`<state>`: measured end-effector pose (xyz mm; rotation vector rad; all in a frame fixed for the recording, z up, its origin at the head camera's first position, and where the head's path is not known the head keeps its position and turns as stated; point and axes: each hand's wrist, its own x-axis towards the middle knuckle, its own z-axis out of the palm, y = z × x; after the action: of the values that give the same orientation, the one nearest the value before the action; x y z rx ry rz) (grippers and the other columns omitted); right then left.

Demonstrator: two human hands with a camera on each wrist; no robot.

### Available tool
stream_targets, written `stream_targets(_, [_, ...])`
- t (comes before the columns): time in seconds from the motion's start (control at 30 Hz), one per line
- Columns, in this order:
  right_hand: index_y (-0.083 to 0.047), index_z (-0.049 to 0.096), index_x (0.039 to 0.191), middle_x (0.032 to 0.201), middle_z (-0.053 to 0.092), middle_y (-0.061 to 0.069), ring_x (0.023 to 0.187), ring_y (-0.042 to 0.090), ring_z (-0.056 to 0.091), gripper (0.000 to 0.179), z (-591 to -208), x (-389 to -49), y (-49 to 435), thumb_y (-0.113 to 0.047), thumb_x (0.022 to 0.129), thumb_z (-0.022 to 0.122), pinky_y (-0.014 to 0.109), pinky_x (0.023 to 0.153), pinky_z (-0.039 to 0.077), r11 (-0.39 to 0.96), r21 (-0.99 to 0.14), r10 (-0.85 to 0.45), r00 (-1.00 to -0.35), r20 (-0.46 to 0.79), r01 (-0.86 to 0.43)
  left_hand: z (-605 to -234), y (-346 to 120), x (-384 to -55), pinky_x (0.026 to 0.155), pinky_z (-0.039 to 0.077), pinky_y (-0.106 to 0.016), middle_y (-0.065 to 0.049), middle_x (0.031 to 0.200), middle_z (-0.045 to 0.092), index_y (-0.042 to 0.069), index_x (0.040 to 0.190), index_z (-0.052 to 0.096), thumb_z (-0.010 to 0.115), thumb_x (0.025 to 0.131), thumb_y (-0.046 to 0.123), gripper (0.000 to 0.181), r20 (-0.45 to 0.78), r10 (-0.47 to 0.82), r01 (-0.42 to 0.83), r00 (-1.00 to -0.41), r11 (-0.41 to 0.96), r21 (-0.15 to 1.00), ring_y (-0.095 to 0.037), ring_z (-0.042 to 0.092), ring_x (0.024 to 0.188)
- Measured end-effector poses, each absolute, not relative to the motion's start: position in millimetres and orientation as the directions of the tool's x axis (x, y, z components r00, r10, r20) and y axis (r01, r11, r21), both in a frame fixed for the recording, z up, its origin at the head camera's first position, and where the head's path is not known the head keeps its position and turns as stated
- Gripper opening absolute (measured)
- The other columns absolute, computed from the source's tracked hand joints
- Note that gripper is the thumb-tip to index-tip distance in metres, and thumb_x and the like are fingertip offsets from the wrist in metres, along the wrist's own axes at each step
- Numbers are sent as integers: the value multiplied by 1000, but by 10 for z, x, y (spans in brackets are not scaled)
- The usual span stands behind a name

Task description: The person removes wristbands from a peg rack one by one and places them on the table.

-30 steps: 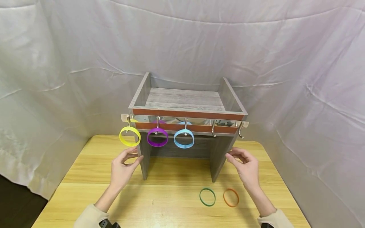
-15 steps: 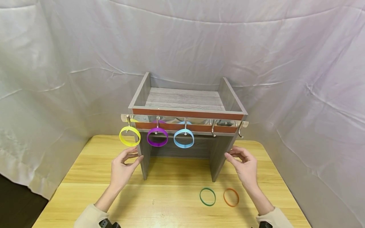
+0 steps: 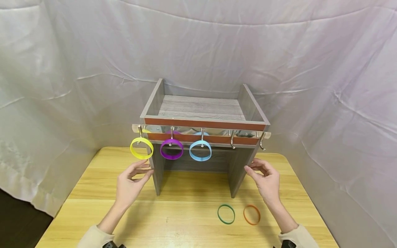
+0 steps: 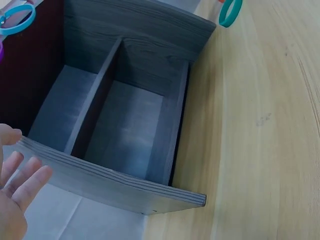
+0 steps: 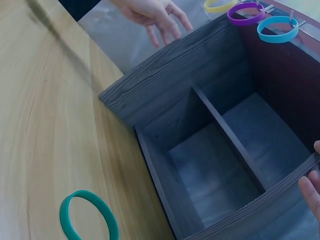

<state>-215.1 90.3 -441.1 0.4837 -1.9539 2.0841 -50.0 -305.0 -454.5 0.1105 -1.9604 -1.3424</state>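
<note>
A grey wooden shelf (image 3: 201,106) stands on the table, with a metal hook rail across its front. Yellow (image 3: 132,151), purple (image 3: 171,157) and light blue (image 3: 200,158) rubber wristbands hang from the three left hooks. My left hand (image 3: 128,186) is beside the shelf's left panel, fingers loosely spread; in the left wrist view the fingers (image 4: 32,187) lie just off the panel's edge. My right hand (image 3: 268,182) pinches the front edge of the right panel, thumb on one side and fingers on the other. The two right hooks (image 3: 232,139) carry nothing.
A green wristband (image 3: 219,216) and an orange wristband (image 3: 244,215) lie on the wooden table (image 3: 186,227), in front of the shelf's right side. Grey-white cloth (image 3: 198,51) surrounds the table at the back and sides.
My left hand has drawn slightly left, away from the left panel's edge. My right hand shifted a little inward earlier and now stays at the right panel. The wristbands hang as before.
</note>
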Motion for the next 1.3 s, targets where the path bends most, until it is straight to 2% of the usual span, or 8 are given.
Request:
stream_targets(0.17, [14, 69, 107, 86, 76, -9, 79, 2, 72, 27, -4414, -2158, 908, 18, 82, 79, 12, 66, 63, -62, -912, -49, -911, 408, -405, -4458, -3090, -423, 66, 65, -14, 10, 101, 79, 2, 121, 74, 80, 86, -10, 37, 509, -479, 300, -715, 448, 842, 5, 74, 82])
stream_targets(0.43, [15, 68, 107, 86, 76, -9, 80, 2, 72, 27, -4421, -2161, 909, 18, 82, 78, 12, 67, 63, -65, -911, -52, -911, 410, -407, -4237, -3145, -300, 65, 63, -11, 21, 100, 77, -5, 118, 72, 78, 86, -13, 34, 536, -474, 328, -698, 454, 828, 5, 74, 83])
stream_targets(0.53, [15, 68, 107, 86, 76, -8, 80, 2, 72, 27, -4424, -2162, 910, 18, 82, 78, 12, 66, 63, -63, -910, -51, -909, 413, -410, -4158, -3174, -276, 66, 64, -12, 20, 100, 77, -8, 119, 71, 77, 86, -15, 34, 541, -465, 354, -701, 431, 830, 3, 75, 83])
stream_targets(0.7, [14, 69, 107, 86, 76, -8, 80, 2, 72, 27, -4432, -2168, 908, 18, 82, 78, 12, 66, 64, -67, -909, -49, -909, 414, -410, -4051, -3231, -260, 69, 67, -17, 6, 100, 80, -15, 120, 67, 70, 87, -21, 33, 573, -421, 459, -703, 347, 818, -3, 76, 82])
stream_targets(0.8, [15, 68, 107, 86, 76, -8, 80, 2, 72, 27, -4435, -2172, 905, 19, 82, 78, 12, 67, 64, -69, -909, -47, -909, 414, -411, -3991, -3266, -268, 70, 67, -19, 3, 99, 80, -17, 120, 66, 68, 88, -21, 32, 594, -403, 506, -696, 311, 804, -6, 78, 82])
stream_targets(1.3, [15, 68, 107, 86, 76, -8, 81, 3, 71, 28, -4432, -2173, 903, 19, 81, 78, 13, 67, 64, -67, -909, -48, -909, 415, -412, -3737, -3349, -354, 70, 68, -23, 5, 94, 77, -15, 122, 67, 67, 94, -14, 28, 588, -422, 489, -690, 325, 809, -7, 77, 78])
